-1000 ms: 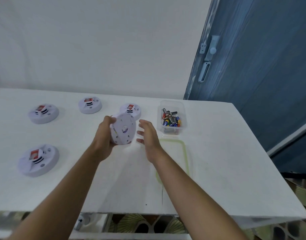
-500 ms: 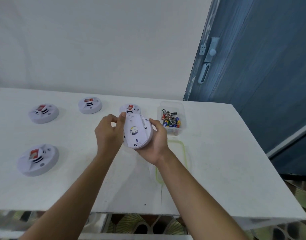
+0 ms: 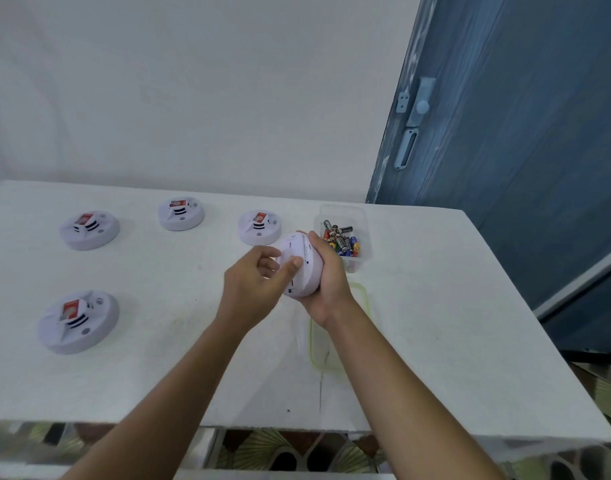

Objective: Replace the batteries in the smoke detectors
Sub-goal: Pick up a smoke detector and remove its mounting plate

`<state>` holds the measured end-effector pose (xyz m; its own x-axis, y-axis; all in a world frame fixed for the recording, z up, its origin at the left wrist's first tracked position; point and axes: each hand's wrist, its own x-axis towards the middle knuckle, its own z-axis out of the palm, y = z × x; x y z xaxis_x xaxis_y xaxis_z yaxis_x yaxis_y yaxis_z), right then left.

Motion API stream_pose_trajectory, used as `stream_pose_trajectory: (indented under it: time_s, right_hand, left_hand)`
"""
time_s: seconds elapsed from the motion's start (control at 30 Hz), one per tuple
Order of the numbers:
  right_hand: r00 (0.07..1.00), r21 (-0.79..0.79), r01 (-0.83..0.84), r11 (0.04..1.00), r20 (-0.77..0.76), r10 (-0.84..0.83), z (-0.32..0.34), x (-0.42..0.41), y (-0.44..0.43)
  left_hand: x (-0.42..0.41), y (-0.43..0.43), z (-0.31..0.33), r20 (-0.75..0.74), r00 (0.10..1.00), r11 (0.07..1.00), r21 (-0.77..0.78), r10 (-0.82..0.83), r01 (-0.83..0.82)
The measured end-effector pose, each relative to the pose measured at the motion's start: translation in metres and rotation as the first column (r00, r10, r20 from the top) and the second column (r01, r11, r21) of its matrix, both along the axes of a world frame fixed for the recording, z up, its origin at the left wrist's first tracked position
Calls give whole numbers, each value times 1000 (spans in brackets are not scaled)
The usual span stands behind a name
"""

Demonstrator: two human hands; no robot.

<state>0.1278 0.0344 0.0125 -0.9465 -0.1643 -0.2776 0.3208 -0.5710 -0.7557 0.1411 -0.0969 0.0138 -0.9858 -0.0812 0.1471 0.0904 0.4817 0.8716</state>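
White plastic, round and smooth-domed: the detector [image 3: 302, 268] is up off the table, tilted on edge, flat back facing left. The right hand [image 3: 326, 282] cups the dome from behind, with its fingers curled over the top rim in a firm hold. The left hand [image 3: 253, 285] meets the back face with its thumb on the plastic and its other fingers curled. I cannot tell whether it pinches anything there.

Just behind the right hand is a clear, square-cornered tub [image 3: 361, 233], with batteries [image 3: 340, 239] heaped loose inside. Under the right wrist a clear lid [image 3: 311, 341] with a green rim lies flat. The table [image 3: 435, 306] is matte white and lightly scuffed, with bare room to the right and toward the near edge.

Three spares line the far side: the right spare [image 3: 259, 227] near the held one, the middle spare [image 3: 181, 213] and the left spare [image 3: 89, 230]. The near spare [image 3: 78, 320] sits well apart at the left. All four lie flat with a red patch on top. A blue wood-grain door [image 3: 522, 133] stands at the right.
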Motion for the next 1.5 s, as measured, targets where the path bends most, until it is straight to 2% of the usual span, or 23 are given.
stream_pose_trajectory:
  time_s: [0.17, 0.23, 0.43, 0.6, 0.8, 0.97, 1.17, 1.23, 1.27, 1.33, 1.4, 1.43, 1.47, 1.5]
  right_hand:
    - [990, 111, 116, 987, -87, -107, -1, 1, -1]
    - [983, 153, 153, 976, -124, -135, 0, 1, -3]
    - [977, 154, 166, 974, -162, -141, 3, 3, -4]
    - [960, 182, 175, 968, -250, -127, 5, 7, -6]
    - [922, 261, 240, 935, -362, -136, 5, 10, -9]
    - [917, 294, 265, 918, -370, -147, 4, 12, -10]
    - [927, 325, 315, 892, -307, -216, -4, 9, -8]
    - [918, 313, 351, 882, -299, -260, -5, 8, -8]
    - [918, 291, 359, 887, -283, -278, -6, 7, -7]
    - [925, 237, 352, 905, -238, -297, -4, 5, -3]
    - [936, 179, 326, 928, -199, -290, -2, 4, 0]
    - [940, 166, 316, 934, -185, -285, -3, 3, 1]
    - [943, 164, 311, 936, -176, -283, -4, 3, 1]
    - [943, 163, 314, 935, -167, -288, -5, 3, 1]
  left_hand:
    - [-4, 6, -1, 220, 973, 944, 328, -64, -12]
    - [-7, 5, -2, 237, 967, 925, 379, -94, -3]
    - [-6, 6, 2, 238, 965, 900, 437, -114, -2]
    - [-6, 8, 3, 249, 964, 889, 456, -89, -36]
    - [-3, 11, 9, 259, 950, 801, 598, -173, -17]
    - [0, 6, 11, 260, 944, 784, 621, -206, 0]
    - [-4, -15, 1, 322, 938, 832, 549, -125, -78]
    - [-6, -25, 3, 381, 918, 788, 595, -108, -155]
    - [-7, -32, 2, 424, 897, 736, 645, -121, -206]
    - [-10, -49, -2, 482, 847, 575, 767, -224, -285]
    - [-13, -63, -8, 448, 826, 416, 861, -343, -294]
    - [-14, -67, -12, 434, 826, 382, 876, -361, -293]
    - [-15, -68, -14, 441, 831, 411, 864, -339, -290]
    - [-16, -69, -17, 457, 845, 510, 815, -277, -274]
